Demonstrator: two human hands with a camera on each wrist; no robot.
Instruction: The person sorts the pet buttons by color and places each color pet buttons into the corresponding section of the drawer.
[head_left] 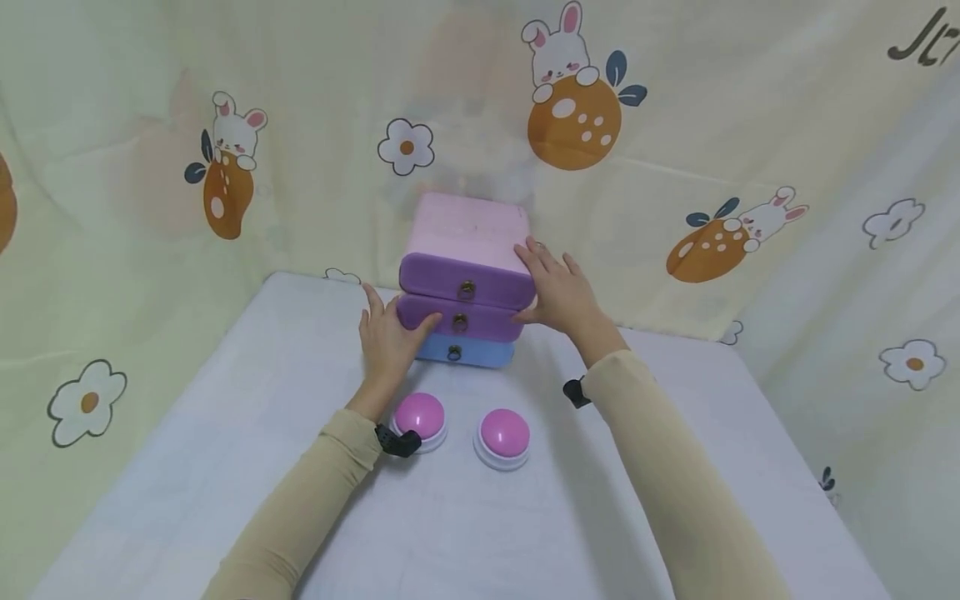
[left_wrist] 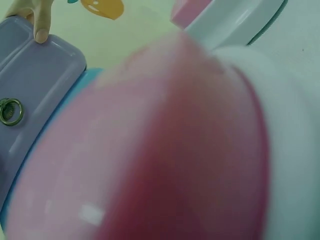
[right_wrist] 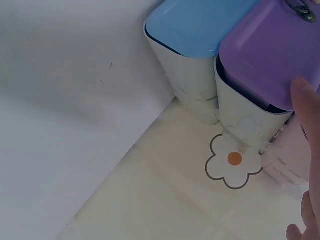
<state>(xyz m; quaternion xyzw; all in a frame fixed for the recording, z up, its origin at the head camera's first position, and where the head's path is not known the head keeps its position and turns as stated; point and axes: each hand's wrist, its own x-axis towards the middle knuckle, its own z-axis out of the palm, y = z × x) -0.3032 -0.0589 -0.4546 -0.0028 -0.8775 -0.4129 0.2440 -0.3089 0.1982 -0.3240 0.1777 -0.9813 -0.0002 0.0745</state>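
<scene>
Three small drawer boxes stand stacked against the back cloth. The top box [head_left: 468, 225] is pink with a purple front, the middle drawer [head_left: 491, 323] is purple, and the bottom drawer [head_left: 480, 352] is light blue; each front has a ring pull. My left hand [head_left: 390, 337] holds the stack's left side, thumb over the middle front. My right hand [head_left: 558, 292] grips the right side, fingers along the top box and thumb at the middle drawer's corner. In the right wrist view a dark gap edges the purple front [right_wrist: 270, 55]. My left fingers are hidden in the left wrist view.
Two pink dome buttons on white bases, a left one [head_left: 420, 414] and a right one [head_left: 504, 433], sit in front of the stack. My left forearm passes close beside the left button. Bunny-printed cloth [head_left: 322, 192] hangs behind the white tabletop [head_left: 285, 350].
</scene>
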